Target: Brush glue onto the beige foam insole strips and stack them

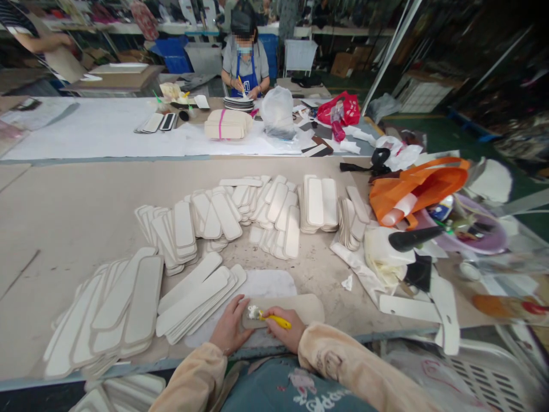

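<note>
My right hand [288, 328] is closed round the yellow handle of a small brush [281, 322]. A dab of white paste [253, 312] sits at the brush's tip, on the left part of a long beige panel with rounded corners [302, 309]. My left hand [230, 327] rests at the panel's left end, thumb and forefinger spread along its edges. Beneath lies a white sheet [274, 281]. Just left of it, a fanned pile of off-white rounded strips [199, 300] lies close to my left hand.
More strip stacks [124, 309] cover the left and the middle of the table [86, 212]. At right are an orange bag [416, 189], a purple basin [493, 229] and a dark-handled tool [414, 237]. A person in a blue apron [244, 71] works at the table opposite.
</note>
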The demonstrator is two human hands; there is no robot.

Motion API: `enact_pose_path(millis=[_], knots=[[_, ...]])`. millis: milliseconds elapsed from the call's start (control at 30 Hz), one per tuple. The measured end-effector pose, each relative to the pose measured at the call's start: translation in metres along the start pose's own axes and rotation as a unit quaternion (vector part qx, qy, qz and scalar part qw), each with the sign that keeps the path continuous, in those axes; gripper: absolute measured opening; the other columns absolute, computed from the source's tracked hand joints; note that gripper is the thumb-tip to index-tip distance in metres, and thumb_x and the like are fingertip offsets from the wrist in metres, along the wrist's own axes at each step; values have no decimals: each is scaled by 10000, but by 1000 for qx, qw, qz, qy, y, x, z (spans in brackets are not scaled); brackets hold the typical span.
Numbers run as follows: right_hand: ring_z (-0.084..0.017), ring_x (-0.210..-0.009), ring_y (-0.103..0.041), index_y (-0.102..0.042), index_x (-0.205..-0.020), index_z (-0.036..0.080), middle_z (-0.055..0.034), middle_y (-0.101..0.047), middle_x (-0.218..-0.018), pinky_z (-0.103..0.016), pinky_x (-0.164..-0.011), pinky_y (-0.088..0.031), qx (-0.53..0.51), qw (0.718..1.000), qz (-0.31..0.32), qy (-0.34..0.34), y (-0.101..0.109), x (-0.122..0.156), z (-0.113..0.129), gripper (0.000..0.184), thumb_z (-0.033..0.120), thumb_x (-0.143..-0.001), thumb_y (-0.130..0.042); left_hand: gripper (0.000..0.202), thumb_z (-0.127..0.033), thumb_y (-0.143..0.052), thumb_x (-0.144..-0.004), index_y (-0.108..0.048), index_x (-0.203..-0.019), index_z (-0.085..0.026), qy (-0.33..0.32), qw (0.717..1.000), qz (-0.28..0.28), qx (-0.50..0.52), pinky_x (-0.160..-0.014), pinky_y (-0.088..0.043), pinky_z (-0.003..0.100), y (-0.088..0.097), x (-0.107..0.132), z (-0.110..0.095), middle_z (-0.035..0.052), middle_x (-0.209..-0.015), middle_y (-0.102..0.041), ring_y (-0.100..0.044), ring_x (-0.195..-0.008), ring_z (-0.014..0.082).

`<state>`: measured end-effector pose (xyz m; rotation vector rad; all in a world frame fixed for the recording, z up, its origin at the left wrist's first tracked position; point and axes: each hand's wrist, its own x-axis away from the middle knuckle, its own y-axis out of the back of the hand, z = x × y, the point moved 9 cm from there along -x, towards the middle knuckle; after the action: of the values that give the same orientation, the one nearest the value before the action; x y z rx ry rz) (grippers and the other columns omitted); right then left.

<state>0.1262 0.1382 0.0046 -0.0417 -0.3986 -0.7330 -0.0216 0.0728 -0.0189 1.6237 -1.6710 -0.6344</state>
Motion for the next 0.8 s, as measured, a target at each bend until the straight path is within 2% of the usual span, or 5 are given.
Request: enact_pose_path(millis=[167, 433, 533, 667, 800], knots=[[-119, -482, -569, -664, -976, 179, -4, -633, -600, -217, -488, -468, 9, 998, -53, -36, 29, 13, -9, 257, 319, -839, -497, 703, -264, -674, -674, -411, -1318, -158, -1, 1000, 2, -25, -1037, -406, 476, 0, 1, 3, 187, -1408, -357, -421, -1262, 315], [-132, -487, -572, -649, -951, 164, -2, -616, -593, -231, -489, -469, 31, 979, -177, -93, 108, 62, -37, 316, 406, -828, -487, 625, -309, -633, -725, -445, -1305, -169, -26, 997, -25, -64, -1018, -431, 471, 4, 1, 0, 167, -1411, -389, -442, -1250, 316], [-147, -504, -577, -643, -951, 169, -8, -611, -591, -247, -494, -470, 63, 970, -215, -95, 130, 80, -38, 325, 427, -843, -477, 625, -329, -623, -739, -435, -1315, -177, -31, 997, -27, -64, -1018, -431, 475, 3, 1, 1, 160, -1418, -385, -442, -1247, 316], [-160, -522, -587, -648, -932, 177, -33, -630, -613, -263, -508, -472, 132, 968, -213, -28, 125, 83, -13, 297, 404, -861, -471, 644, -315, -638, -718, -437, -1316, -187, -23, 998, -23, -59, -1023, -426, 471, 2, 1, 2, 150, -1417, -387, -437, -1250, 316], [-138, -523, -607, -651, -965, 182, -19, -652, -630, -233, -522, -488, 71, 992, -108, -15, 77, 57, 4, 267, 356, -868, -475, 668, -302, -651, -701, -435, -1321, -180, -16, 998, -12, -56, -1029, -421, 459, 4, 1, -1, 155, -1413, -390, -434, -1252, 314]])
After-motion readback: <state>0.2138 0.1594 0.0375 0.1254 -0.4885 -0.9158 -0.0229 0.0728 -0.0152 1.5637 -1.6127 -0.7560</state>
